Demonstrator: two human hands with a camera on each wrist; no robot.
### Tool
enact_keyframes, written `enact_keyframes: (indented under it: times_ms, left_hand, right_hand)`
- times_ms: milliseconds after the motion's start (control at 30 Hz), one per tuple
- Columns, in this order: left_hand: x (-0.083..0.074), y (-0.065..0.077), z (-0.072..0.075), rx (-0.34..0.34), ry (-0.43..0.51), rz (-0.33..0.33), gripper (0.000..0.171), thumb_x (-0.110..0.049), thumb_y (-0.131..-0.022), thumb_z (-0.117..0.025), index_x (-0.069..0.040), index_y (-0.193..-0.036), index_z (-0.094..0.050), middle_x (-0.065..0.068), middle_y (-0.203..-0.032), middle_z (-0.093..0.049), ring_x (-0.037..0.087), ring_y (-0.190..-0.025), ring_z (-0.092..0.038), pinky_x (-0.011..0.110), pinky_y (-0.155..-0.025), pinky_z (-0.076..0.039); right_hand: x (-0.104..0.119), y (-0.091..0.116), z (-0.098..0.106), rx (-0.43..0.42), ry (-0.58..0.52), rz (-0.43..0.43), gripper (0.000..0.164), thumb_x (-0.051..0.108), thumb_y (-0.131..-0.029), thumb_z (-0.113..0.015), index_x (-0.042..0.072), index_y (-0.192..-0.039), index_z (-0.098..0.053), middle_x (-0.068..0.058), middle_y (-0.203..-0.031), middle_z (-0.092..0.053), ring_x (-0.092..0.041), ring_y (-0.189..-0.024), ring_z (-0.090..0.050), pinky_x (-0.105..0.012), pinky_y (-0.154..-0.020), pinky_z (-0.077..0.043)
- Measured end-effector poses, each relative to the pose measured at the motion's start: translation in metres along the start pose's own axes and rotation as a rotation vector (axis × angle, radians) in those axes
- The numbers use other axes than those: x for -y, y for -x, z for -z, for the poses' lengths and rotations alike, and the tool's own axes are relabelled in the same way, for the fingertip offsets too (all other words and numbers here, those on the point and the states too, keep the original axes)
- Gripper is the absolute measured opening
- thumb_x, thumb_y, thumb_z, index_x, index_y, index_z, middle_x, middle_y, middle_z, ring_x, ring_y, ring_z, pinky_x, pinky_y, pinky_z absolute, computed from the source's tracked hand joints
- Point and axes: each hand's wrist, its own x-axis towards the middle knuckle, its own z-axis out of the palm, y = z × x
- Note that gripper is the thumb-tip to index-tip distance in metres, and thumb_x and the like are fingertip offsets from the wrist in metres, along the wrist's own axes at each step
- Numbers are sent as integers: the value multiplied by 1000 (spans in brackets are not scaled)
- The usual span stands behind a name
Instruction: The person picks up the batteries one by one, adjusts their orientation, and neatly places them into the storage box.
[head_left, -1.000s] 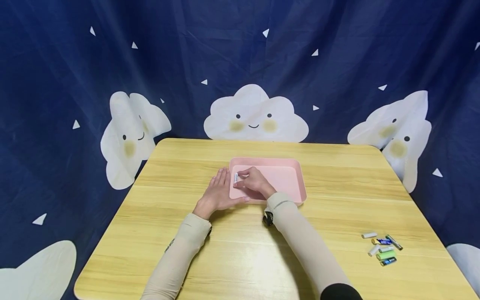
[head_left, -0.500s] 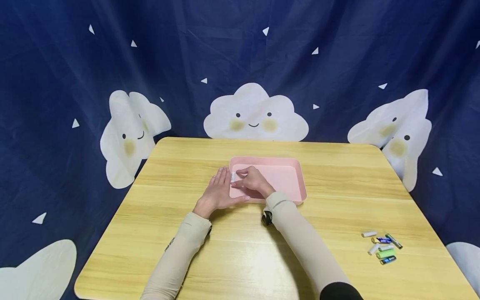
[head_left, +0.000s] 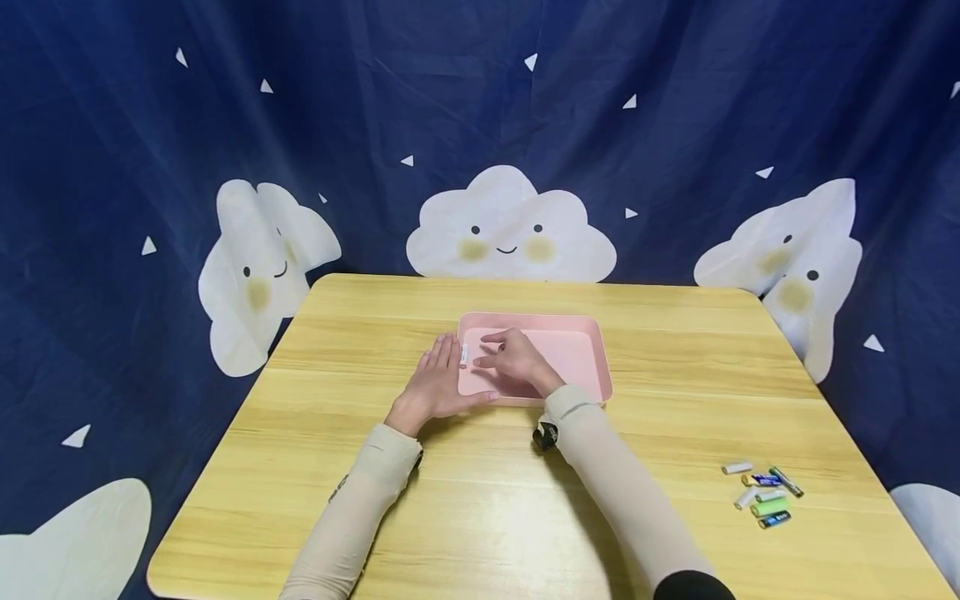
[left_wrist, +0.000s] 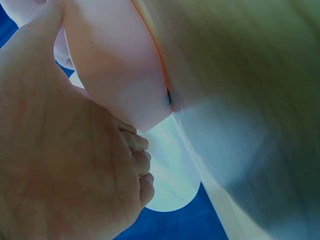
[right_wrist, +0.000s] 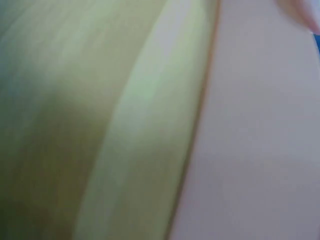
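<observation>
A white battery (head_left: pixel 464 355) lies lengthwise along the left inner wall of the pink tray (head_left: pixel 566 350). My left hand (head_left: pixel 435 387) rests against the tray's left corner, fingers straight along the left side and thumb along the near side. In the left wrist view the left hand (left_wrist: pixel 75 150) is beside the tray's outer wall (left_wrist: pixel 115 65). Over the tray floor, my right hand (head_left: pixel 517 358) has its thumb and index finger parted, a small gap from the battery, with nothing between them. The right wrist view is blurred and shows mostly the tray wall (right_wrist: pixel 250 125).
Several loose batteries (head_left: pixel 768 506), white, green, blue and dark, lie in a cluster at the right front of the wooden table (head_left: pixel 360 325). A dark blue curtain (head_left: pixel 480 100) with cloud prints hangs behind the table.
My right hand moved the white battery left to the tray wall, then let go and drew back slightly to the right. The left hand has stayed in place.
</observation>
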Motion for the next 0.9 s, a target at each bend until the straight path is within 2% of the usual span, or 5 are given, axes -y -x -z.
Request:
enact_keyframes:
  times_ms: [133, 233, 500, 667, 900]
  left_hand:
    - [0, -1, 2, -3, 1, 1, 129, -87, -84, -50, 5, -164, -5, 23, -174, -1, 37, -164, -3, 52, -133, -14]
    - [1, -1, 2, -4, 4, 7, 129, -86, -85, -50, 5, -164, -5, 24, -174, -1, 37, -164, -3, 52, -133, -13]
    - [1, -3, -2, 11, 36, 8, 137, -96, -79, -42, 4, -164, -2, 22, -174, 2, 37, -164, 1, 53, -133, -9]
    - [-1, -3, 1, 29, 45, 22, 133, -90, -82, -49, 2, -165, 1, 20, -175, 5, 35, -164, 4, 52, -134, -8]
    - [-3, 0, 4, 29, 40, 23, 131, -85, -83, -54, 3, -164, -2, 22, -175, 3, 36, -164, 2, 52, -134, -9]
  right_hand:
    - [2, 9, 13, -7, 18, -23, 52, 25, -89, -82, 3, -135, -68, -8, -66, -63, -7, -47, -38, -22, -43, -32]
    - [2, 16, 23, -8, 37, -13, 51, 27, -90, -81, 4, -134, -68, 4, -56, -44, -8, -49, -38, -22, -44, -32]
    - [1, 42, 57, -94, 67, 93, 48, 22, -91, -79, -2, -131, -69, 0, -61, -54, -11, -56, -47, -23, -52, -39]
    - [-6, 59, 79, -165, 99, 151, 41, 18, -89, -81, -4, -123, -73, -2, -61, -57, -10, -56, -48, -22, -54, -40]
    - [-18, 91, 110, -178, 78, 79, 40, 21, -92, -79, -2, -123, -73, 0, -63, -51, -11, -56, -44, -23, -54, -37]
